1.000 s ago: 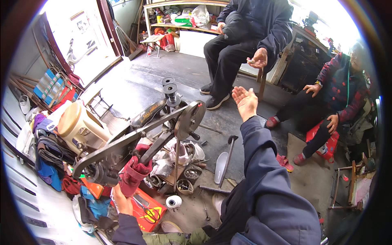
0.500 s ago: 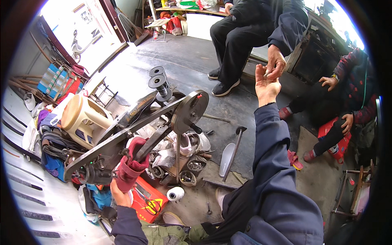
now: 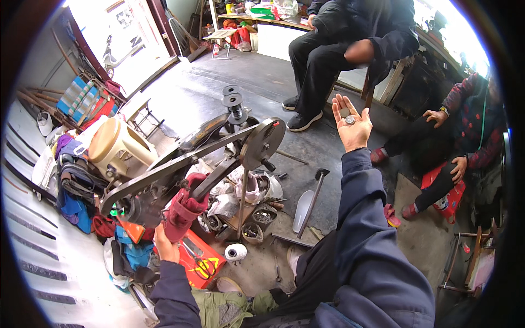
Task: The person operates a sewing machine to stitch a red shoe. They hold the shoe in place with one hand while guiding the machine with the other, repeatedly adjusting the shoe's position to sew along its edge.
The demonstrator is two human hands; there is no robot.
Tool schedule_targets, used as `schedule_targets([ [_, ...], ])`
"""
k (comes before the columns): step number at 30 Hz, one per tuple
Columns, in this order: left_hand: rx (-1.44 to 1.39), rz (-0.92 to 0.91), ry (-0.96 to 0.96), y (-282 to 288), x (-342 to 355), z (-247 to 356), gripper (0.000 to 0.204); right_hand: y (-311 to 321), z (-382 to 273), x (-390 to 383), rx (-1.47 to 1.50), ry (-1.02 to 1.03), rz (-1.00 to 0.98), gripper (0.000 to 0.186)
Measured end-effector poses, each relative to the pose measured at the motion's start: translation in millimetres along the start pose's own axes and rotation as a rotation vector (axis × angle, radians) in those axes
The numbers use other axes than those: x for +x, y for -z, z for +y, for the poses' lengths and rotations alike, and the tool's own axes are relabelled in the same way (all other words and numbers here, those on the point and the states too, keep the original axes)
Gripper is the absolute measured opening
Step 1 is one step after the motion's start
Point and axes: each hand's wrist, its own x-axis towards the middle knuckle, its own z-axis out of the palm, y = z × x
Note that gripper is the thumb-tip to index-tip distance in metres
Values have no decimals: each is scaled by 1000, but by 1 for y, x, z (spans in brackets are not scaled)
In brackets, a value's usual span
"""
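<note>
A dark red shoe (image 3: 183, 213) is fitted over the end of the metal arm of a hand-cranked shoe-repair sewing machine (image 3: 186, 158). My left hand (image 3: 165, 244) is closed on the shoe's lower end, its fingers partly hidden behind it. Stretched out to the far right, my right hand (image 3: 353, 131) lies open, palm up, fingers spread. Two coins (image 3: 350, 119) rest loose on that palm. Just beyond it is the blurred hand (image 3: 359, 52) of a seated person in dark clothes, apart from mine.
Scissors (image 3: 202, 265) lie on a red box (image 3: 205, 251) beside a white thread spool (image 3: 235, 252). Tins of small parts (image 3: 252, 233) and a shoe-last stand (image 3: 311, 210) stand near the machine. A beige stool (image 3: 120, 145) is at left; another person (image 3: 465, 131) sits at right.
The seated person's hand has drawn back from my right palm, leaving coins showing there. My left hand stays on the shoe. The whole view has shifted slightly.
</note>
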Motion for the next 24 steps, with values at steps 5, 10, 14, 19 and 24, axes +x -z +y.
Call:
schedule_targets([
  [5,-69,-75,61,9,5,-2,38,15,31,-66,-5,-245,198,59],
  [10,-78,-137,29,26,-1,9,63,11,75,-135,-141,-440,319,44],
  [14,-9,-74,126,55,3,23,62,3,104,-217,-140,-628,303,57],
  [19,297,-16,79,132,14,38,49,11,156,-309,-518,-981,153,45],
  [24,918,71,132,192,18,24,42,21,194,-362,-644,-1383,174,34],
])
